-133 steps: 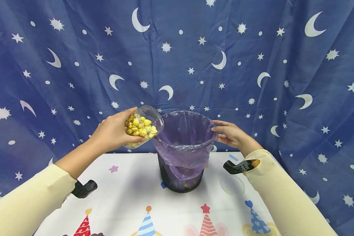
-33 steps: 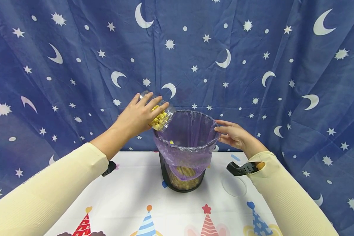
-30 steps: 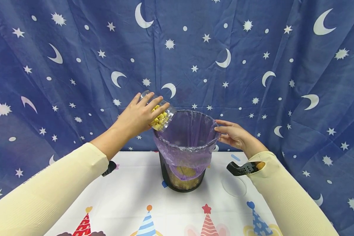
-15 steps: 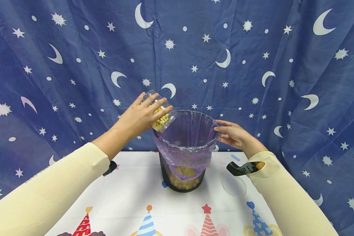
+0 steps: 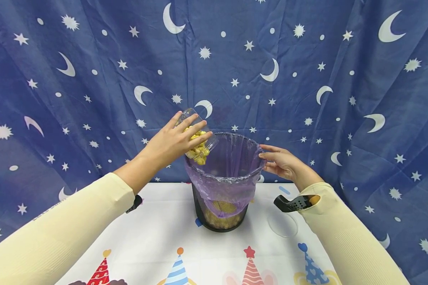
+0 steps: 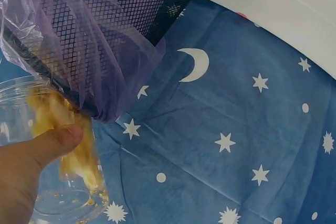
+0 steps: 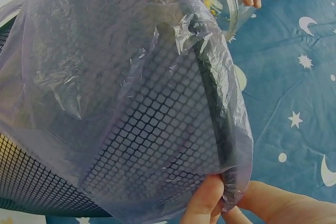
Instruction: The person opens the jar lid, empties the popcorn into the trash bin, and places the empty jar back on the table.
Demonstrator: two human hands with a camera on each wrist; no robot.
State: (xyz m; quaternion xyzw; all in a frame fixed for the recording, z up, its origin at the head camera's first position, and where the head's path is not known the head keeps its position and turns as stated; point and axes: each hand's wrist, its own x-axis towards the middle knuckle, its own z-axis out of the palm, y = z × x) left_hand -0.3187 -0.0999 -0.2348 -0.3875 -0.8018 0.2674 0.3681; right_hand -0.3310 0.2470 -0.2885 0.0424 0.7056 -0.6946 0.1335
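Observation:
My left hand grips a clear plastic jar tilted mouth-down over the left rim of the bin. Yellow popcorn slides toward the jar's mouth, blurred in the left wrist view. The bin is black wire mesh, upright on the table, with a purple plastic bag lining it and folded over its rim. A yellowish mass shows through the lower mesh. At the bin's right side my right hand pinches the bag-covered rim; in the right wrist view its thumb and fingers lie on either side of the rim.
A clear round lid lies on the white tablecloth to the right of the bin. The cloth is printed with party hats. Behind the table hangs a blue curtain with white moons and stars.
The left hand has carried the jar up and over the bin's rim and tipped it further, so popcorn has moved into the bin. The right hand stays at the rim.

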